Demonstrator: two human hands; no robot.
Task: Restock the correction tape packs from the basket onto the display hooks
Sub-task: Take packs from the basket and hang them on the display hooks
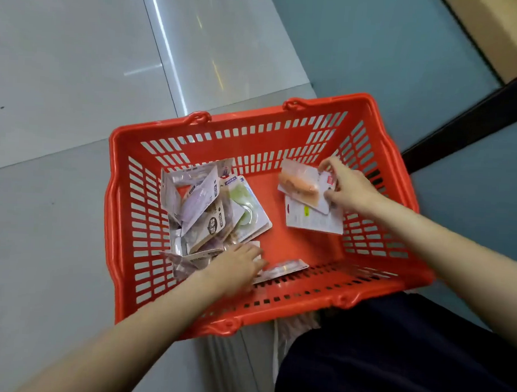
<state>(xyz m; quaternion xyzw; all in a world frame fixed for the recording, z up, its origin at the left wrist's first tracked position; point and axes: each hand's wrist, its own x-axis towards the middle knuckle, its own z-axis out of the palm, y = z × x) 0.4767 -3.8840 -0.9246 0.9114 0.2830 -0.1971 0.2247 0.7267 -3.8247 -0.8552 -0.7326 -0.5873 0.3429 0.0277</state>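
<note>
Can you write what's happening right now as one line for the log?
stage: picking packs | left hand: on purple packs | right hand: pinching orange pack | red basket: on floor

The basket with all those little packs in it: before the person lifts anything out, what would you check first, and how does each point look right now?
1. Right hand has a firm hold on the orange pack: ok, fingers pinch its edge.
2. Left hand has a pack held: cannot tell, it rests on the pile with its fingers blurred.
3. White card pack beneath the orange pack will stay behind: cannot tell, the two overlap.
4. Basket sits steady: ok, it is upright on the floor.
5. Display hooks within reach: cannot tell, none are in view.
</note>
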